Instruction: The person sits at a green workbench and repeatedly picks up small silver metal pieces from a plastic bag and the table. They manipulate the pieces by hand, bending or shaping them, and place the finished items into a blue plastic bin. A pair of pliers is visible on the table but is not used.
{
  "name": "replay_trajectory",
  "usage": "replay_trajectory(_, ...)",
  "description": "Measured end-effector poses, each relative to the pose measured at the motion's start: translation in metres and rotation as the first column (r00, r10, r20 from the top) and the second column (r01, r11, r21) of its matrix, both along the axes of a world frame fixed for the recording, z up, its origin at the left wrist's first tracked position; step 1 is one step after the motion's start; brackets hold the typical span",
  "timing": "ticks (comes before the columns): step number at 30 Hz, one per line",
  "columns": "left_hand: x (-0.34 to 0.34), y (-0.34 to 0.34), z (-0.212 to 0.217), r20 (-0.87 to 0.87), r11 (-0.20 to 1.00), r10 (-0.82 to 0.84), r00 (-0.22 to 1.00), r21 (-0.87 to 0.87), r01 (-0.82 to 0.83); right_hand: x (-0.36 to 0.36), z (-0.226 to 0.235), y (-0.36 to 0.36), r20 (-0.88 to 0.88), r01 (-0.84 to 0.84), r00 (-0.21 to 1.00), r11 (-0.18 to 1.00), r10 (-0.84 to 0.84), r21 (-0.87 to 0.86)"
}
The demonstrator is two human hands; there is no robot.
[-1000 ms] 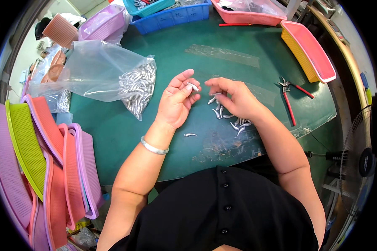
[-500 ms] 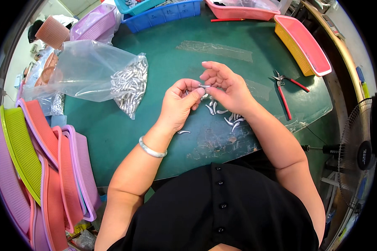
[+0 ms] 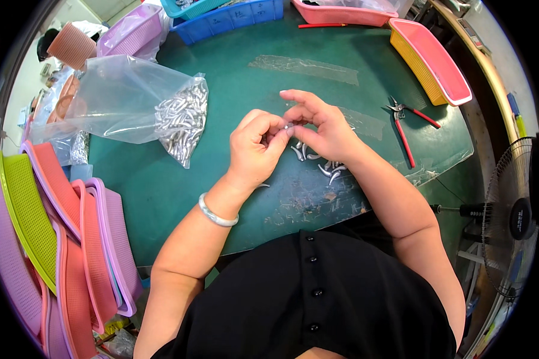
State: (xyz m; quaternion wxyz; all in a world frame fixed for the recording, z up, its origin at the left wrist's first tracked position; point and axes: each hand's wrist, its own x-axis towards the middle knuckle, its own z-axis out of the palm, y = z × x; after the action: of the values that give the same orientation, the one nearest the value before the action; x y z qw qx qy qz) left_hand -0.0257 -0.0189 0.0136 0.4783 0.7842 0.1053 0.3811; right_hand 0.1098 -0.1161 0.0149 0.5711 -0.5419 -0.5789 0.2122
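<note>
Right now both hands are meeting above the dark green tabletop [image 3: 161,191], pinching one small curved silver metal piece [image 3: 288,126] between them. The left hand [image 3: 256,148] is curling its fingers closed around one end, a pale bangle [image 3: 217,214] sitting on that wrist. The right hand [image 3: 322,128] is gripping the other end with thumb and forefinger, its remaining fingers spreading loosely. Just beneath the hands, a small scatter of the same silver pieces [image 3: 320,163] is lying on the tabletop. To the left, a clear plastic bag [image 3: 120,96] holding many more of them is resting on its side. Red-handled pliers [image 3: 404,122] are lying to the right, near a yellow-and-pink rectangular basket [image 3: 428,60].
</note>
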Motion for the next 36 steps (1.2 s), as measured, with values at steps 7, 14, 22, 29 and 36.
replay_trajectory(7,0.001,0.014,-0.014,-0.165,0.956,0.002,0.986,-0.288,-0.050,0.002,0.002,0.003,-0.285,-0.047,0.958,0.983,-0.006,-0.178)
replay_trajectory(14,0.009,0.028,-0.025,-0.231,0.896,0.069,0.970,-0.414,-0.162,0.068,0.032,0.072,-0.242,0.068,0.946,0.864,-0.214,-0.498)
replay_trajectory(22,0.002,0.033,-0.016,-0.155,0.766,-0.066,0.986,-0.641,-0.049,0.129,0.129,0.174,-0.325,0.339,0.861,0.917,-0.393,-0.212)
replay_trajectory(29,0.001,0.034,-0.013,-0.176,0.774,-0.057,0.983,-0.629,-0.068,0.127,0.069,0.137,0.156,0.352,0.935,0.869,-0.317,-0.347)
replay_trajectory(36,0.001,0.034,-0.017,-0.192,0.794,-0.050,0.980,-0.603,-0.078,0.132,0.042,0.114,0.583,0.477,0.785,0.805,-0.209,-0.354)
